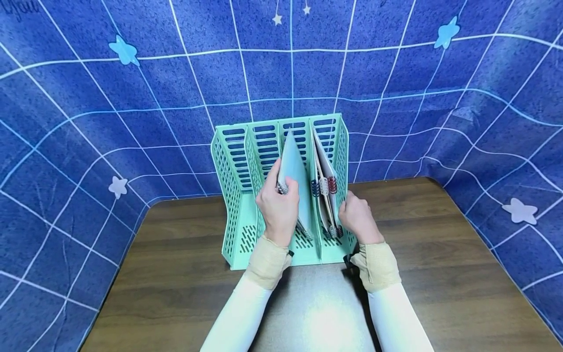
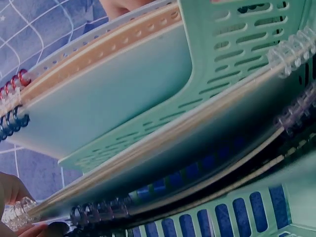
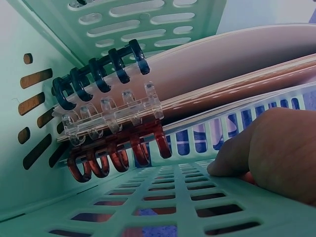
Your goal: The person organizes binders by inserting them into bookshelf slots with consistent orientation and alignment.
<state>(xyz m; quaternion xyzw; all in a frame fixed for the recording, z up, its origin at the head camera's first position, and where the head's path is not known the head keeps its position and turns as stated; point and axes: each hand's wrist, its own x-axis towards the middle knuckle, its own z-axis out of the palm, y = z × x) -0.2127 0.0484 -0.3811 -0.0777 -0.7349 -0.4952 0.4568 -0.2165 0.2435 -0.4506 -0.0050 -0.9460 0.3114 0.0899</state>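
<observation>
A mint-green file rack (image 1: 220, 195) with several upright compartments stands on the table. My left hand (image 1: 279, 210) grips a light-blue loose-leaf notebook (image 1: 293, 161) by its ringed edge, within the third compartment from the left. Clear rings (image 2: 294, 52) bind that notebook; dark-grey rings (image 2: 101, 212) of another one show right beside it. My right hand (image 1: 357, 217) pinches the rack's right side wall (image 3: 168, 197). In the rightmost compartment lean three notebooks, with blue rings (image 3: 98, 74), clear rings (image 3: 111, 116) and red rings (image 3: 118, 155).
The brown wooden table (image 1: 176, 274) spreads to both sides of the rack and in front of it. Close behind the rack hangs a blue cloth (image 1: 167, 98) with white lines and stars. The two left compartments show bare slotted walls.
</observation>
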